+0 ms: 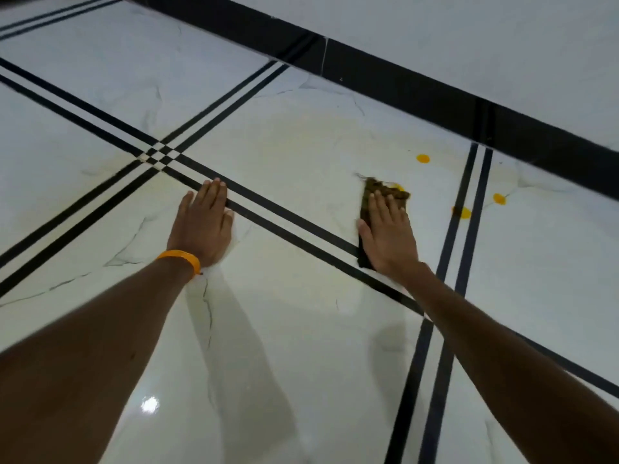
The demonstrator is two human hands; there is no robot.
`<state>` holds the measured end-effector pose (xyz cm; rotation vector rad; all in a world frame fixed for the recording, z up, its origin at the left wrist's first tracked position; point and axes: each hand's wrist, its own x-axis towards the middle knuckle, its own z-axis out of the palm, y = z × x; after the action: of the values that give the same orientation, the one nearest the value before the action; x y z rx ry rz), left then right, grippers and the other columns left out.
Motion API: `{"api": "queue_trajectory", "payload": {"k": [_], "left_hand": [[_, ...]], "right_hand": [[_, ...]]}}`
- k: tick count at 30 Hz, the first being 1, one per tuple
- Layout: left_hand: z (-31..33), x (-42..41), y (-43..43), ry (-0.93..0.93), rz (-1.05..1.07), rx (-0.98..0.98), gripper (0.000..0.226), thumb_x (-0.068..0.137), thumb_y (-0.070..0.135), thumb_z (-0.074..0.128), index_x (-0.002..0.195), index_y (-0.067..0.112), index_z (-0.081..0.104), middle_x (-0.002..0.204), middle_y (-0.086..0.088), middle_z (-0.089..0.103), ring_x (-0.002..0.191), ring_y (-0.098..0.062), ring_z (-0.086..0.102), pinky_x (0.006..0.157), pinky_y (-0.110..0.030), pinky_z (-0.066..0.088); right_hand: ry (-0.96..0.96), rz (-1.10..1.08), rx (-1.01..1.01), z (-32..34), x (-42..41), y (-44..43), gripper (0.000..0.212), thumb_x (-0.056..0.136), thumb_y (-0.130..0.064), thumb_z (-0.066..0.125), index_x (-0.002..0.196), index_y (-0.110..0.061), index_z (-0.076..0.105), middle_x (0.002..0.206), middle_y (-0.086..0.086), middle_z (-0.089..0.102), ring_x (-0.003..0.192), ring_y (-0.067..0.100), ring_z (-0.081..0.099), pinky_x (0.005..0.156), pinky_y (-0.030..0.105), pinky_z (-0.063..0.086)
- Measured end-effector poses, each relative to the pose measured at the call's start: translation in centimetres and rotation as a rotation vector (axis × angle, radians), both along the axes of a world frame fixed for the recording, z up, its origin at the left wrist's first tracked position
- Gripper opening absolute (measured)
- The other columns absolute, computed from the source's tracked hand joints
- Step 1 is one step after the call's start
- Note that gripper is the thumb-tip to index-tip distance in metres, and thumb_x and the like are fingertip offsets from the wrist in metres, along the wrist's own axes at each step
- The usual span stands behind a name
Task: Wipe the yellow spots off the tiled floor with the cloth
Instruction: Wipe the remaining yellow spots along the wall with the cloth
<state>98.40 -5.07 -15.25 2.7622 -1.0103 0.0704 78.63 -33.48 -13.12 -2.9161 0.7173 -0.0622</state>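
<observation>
Cloth (380, 191) under the flat right hand (390, 236), yellow spots (423, 158) just beyond

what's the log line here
right hand: flat on cloth | left hand: flat on floor | spots: some remain

The only barrier is ahead of both hands: the black skirting band (418, 95) and the wall (435, 28) above it, closer to the right hand (388, 236) than to the left hand (204, 226). Between the hands the tiled floor (284, 145) lies flat and open. The cloth (382, 192) under the right hand's fingers is the one low bump. Right of that hand, three yellow spots (464, 213) lie flat on open tile. Left of the left hand, the floor runs open to the frame's edge.
</observation>
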Motion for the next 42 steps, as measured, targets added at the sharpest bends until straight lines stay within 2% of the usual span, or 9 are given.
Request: {"api": "queue_trajectory", "payload": {"k": [6,11,16,23,26,28,30,36,42], "left_hand": [[1.2,-1.4,-1.5,-0.004,0.063,0.063,0.055,0.1,0.019,0.036,0.149,-0.005,0.029,0.157,-0.022,0.028,0.147,-0.036,0.023,0.119,-0.053,0.02],[2.0,-7.4,-8.0,0.024,-0.151,-0.021,0.059,0.099,0.028,0.027,0.151,0.0,0.028,0.158,-0.019,0.028,0.148,-0.033,0.022,0.12,-0.052,0.017],[1.3,-9.7,-15.4,0.095,-0.161,0.012,0.064,0.102,0.036,0.03,0.156,0.007,0.011,0.164,-0.011,0.011,0.152,-0.026,0.005,0.123,-0.047,0.005],[0.4,-9.9,-15.8,0.001,-0.177,0.095,0.065,0.099,0.038,0.015,0.156,0.008,0.011,0.164,-0.012,0.011,0.152,-0.027,0.008,0.122,-0.051,0.011],[0.3,-9.8,-15.8,0.014,-0.175,0.073,0.066,0.097,0.039,0.015,0.156,0.008,0.014,0.164,-0.012,0.014,0.152,-0.027,0.011,0.122,-0.051,0.013],[0.4,-9.8,-15.8,0.027,-0.182,0.047,0.066,0.098,0.04,0.015,0.156,0.008,0.014,0.164,-0.012,0.014,0.152,-0.026,0.011,0.122,-0.051,0.014],[0.3,-9.7,-15.8,0.036,-0.183,0.041,0.067,0.098,0.04,0.014,0.157,0.01,0.011,0.164,-0.011,0.01,0.152,-0.026,0.007,0.123,-0.05,0.012],[0.0,-9.5,-15.9,0.038,-0.172,0.077,0.066,0.098,0.04,0.012,0.157,0.011,0.006,0.165,-0.01,0.006,0.152,-0.025,0.003,0.123,-0.049,0.009],[0.3,-9.6,-16.0,0.041,-0.171,0.083,0.066,0.099,0.04,0.013,0.157,0.011,0.005,0.165,-0.01,0.007,0.152,-0.026,0.004,0.123,-0.048,0.009]], "right_hand": [[0.016,0.438,-0.024,-0.3,-5.5,4.9,0.065,0.106,-0.047,0.02,0.161,-0.014,0.017,0.169,0.001,0.016,0.157,0.022,0.007,0.127,0.044,0.009],[0.02,-0.141,0.024,-0.6,-8.1,-3.2,0.08,0.096,-0.057,0.001,0.162,-0.011,0.009,0.17,0.006,0.006,0.157,0.024,0.001,0.127,0.043,0.003],[0.061,0.198,0.046,0.2,-10.6,-8.4,0.072,0.101,-0.059,0.011,0.162,-0.021,0.006,0.169,-0.005,0.002,0.156,0.014,-0.006,0.128,0.044,0.006],[0.015,-0.421,-0.013,-1.0,-5.5,-16.1,0.071,0.104,-0.05,0.018,0.16,-0.006,0.015,0.168,0.014,0.016,0.155,0.033,0.01,0.126,0.048,0.009],[0.016,-0.095,0.006,-0.4,-2.9,-13.4,0.071,0.103,-0.05,0.018,0.161,-0.01,0.013,0.168,0.011,0.018,0.156,0.032,0.011,0.126,0.047,0.012],[0.093,0.294,0.007,0.0,-4.9,-11.6,0.071,0.103,-0.054,0.012,0.162,-0.014,0.006,0.17,0.003,0.004,0.157,0.023,-0.004,0.128,0.043,0.002],[0.108,0.424,0.028,0.8,-6.5,-13.5,0.068,0.104,-0.053,0.015,0.162,-0.019,0.005,0.17,-0.002,0.0,0.156,0.015,-0.008,0.127,0.039,-0.002],[0.024,-0.371,-0.014,-0.2,0.4,-17.8,0.073,0.103,-0.051,0.012,0.161,-0.006,0.013,0.169,0.013,0.013,0.156,0.031,0.009,0.126,0.048,0.009],[0.042,0.323,0.017,-0.2,0.1,-8.7,0.066,0.106,-0.048,0.009,0.162,-0.012,0.006,0.17,0.005,0.005,0.157,0.023,-0.004,0.128,0.045,0.004]]}}
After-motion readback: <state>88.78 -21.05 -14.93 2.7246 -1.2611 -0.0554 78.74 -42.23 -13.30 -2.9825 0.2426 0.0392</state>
